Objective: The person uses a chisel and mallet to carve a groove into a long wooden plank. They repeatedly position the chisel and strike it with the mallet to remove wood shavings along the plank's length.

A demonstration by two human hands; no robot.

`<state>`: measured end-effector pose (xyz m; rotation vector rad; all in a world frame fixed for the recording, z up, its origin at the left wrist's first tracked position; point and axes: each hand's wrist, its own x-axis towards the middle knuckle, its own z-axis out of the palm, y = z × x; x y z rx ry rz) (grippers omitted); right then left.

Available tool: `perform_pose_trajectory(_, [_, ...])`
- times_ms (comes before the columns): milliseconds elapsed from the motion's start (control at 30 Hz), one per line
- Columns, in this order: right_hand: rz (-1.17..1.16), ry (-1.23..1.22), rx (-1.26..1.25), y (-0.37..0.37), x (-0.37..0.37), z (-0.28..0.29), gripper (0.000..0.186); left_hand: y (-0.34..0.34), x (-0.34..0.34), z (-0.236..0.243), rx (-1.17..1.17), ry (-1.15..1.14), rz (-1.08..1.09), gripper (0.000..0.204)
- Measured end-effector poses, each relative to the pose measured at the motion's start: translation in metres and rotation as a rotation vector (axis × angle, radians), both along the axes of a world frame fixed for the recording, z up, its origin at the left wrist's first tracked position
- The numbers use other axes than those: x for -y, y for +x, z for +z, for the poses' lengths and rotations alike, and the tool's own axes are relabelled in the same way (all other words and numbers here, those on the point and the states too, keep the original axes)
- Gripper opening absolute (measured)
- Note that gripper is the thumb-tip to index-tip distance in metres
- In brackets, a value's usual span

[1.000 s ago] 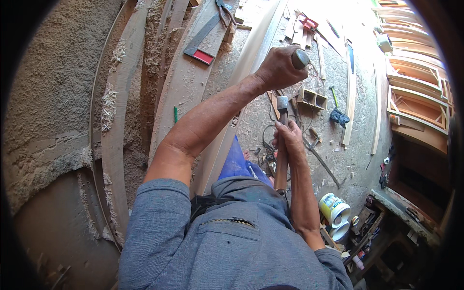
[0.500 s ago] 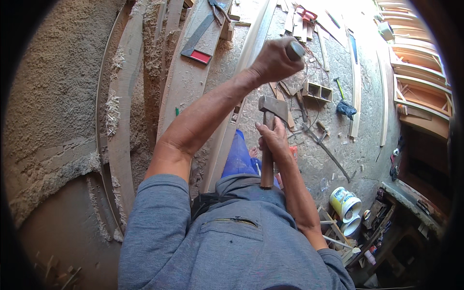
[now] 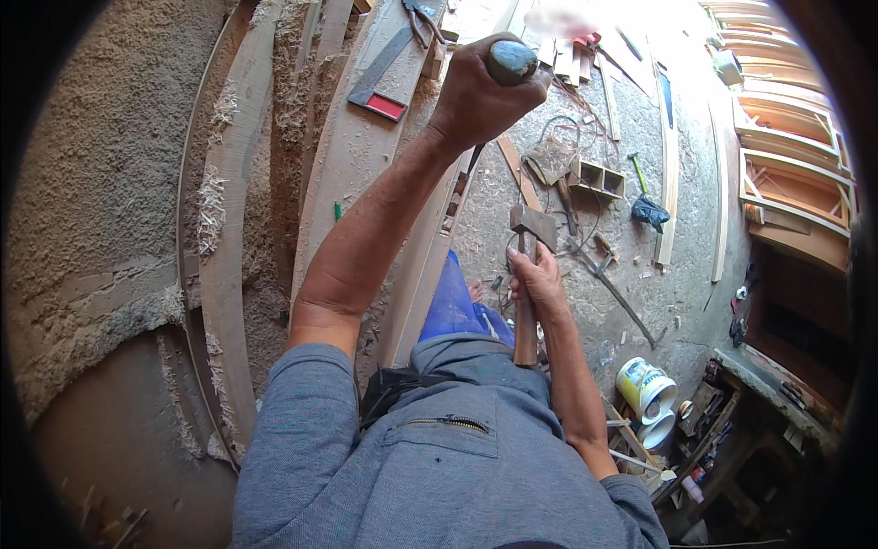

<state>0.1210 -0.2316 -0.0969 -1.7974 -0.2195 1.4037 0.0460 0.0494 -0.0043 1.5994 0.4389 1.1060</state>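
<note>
Two items: left hand point(image 3: 485, 96) is clenching a grey, round-butted handle point(image 3: 512, 62); right hand point(image 3: 540, 285) is gripping a brown wooden-handled, grey-metal hammer point(image 3: 525, 325) near its head, apparently for balance.

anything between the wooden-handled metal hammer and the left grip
Nothing visible stands between the wooden-handled metal hammer, in the right grip, and the left grip around the tool with a rounded grey end.

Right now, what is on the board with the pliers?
On the board: pliers, a square, debris and a small green object. What the left arm covers can't be seen.
</note>
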Motion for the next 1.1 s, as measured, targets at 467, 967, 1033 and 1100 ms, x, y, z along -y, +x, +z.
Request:
perform_pose_trajectory(467, [0.687, 0.207, 0.734, -0.002, -0.066, 0.048, 0.053, -0.153, 0.070, -0.005, -0.714, -0.021, 0.152, 0.019])
perform_pose_trajectory(967, [2.218, 0.948, 0.656, -0.203, -0.208, -0.069, 0.027, -0.230, 0.259, -0.111, -1.305, -0.567, 0.037, 0.050])
perform_pose_trajectory(1033, [2.307, 1.011, 0.607, -0.217, -0.198, -0.085, 0.028, -0.224, 0.254, -0.110, -1.300, -0.581, 0.014, 0.043])
perform_pose_trajectory(1100, [2.337, 1.058, 0.613, -0.222, -0.191, -0.102, 0.029, -0.224, 0.247, -0.105, -1.293, -0.629, -0.010, 0.044])
